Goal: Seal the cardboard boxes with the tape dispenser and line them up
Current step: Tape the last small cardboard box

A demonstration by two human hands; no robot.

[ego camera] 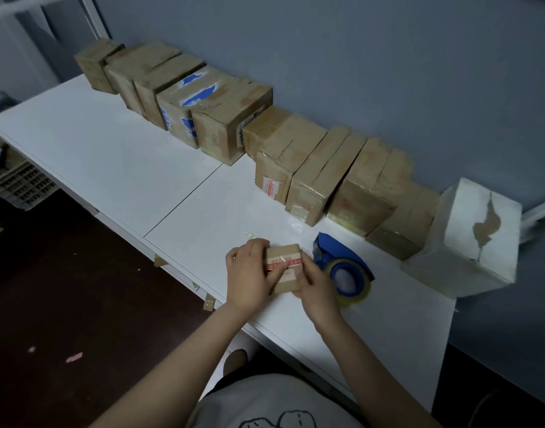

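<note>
A small brown cardboard box (284, 263) with red print under clear tape sits near the front edge of the white table (116, 156). My left hand (249, 273) wraps its left side, thumb across the top. My right hand (319, 284) grips its right side, fingers on the taped top. Just right of the box lies the blue tape dispenser (343, 261) with a roll of clear tape, untouched. A row of several taped cardboard boxes (228, 118) runs along the wall at the back of the table.
A larger white box (468, 239) with a torn patch stands at the right end of the row. A crumpled scrap of clear tape (251, 234) lies behind the small box. A plastic crate (21, 183) sits under the table at left. Dark floor lies below.
</note>
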